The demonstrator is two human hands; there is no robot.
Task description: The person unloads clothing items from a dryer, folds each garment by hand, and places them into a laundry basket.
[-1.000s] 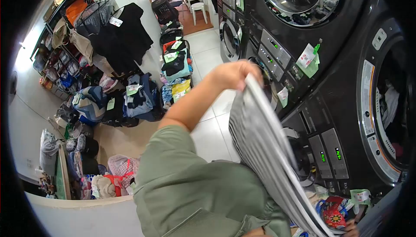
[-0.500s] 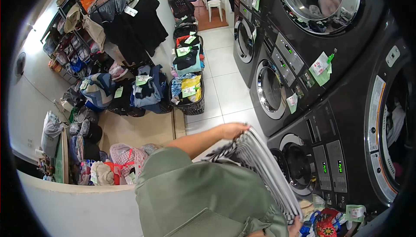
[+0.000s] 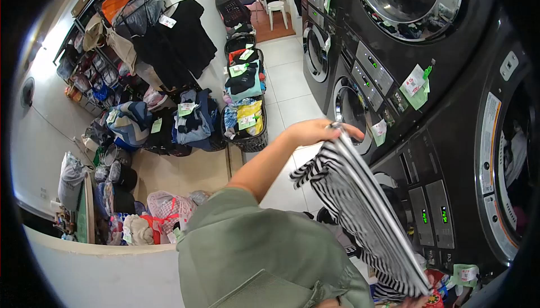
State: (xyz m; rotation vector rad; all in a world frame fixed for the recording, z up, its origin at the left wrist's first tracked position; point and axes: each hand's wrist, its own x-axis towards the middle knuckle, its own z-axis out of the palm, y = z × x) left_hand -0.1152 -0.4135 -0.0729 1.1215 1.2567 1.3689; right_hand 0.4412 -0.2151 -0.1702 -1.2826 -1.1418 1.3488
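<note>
A black-and-white striped garment [image 3: 365, 207] hangs stretched between my two hands, its folded upper edge running down to the right. My left hand [image 3: 318, 132] is closed on the top corner, the forefinger reaching over the edge. My right hand [image 3: 415, 302], at the bottom of the view, grips the lower corner; most of it is hidden by the cloth and the frame edge. A loose striped end dangles below my left hand. Which kind of garment it is cannot be made out.
Stacked dark washers and dryers line the right, one with an open drum door ring [image 3: 495, 178]. Colourful laundry [image 3: 441, 285] with a tag lies at the lower right. Tagged baskets [image 3: 250, 139] of clothes run along the left wall. A low partition [image 3: 107, 268] stands at lower left.
My left hand has risen and moved right, lifting the garment. The cloth is spread wider, and my right hand has shifted lower and to the right.
</note>
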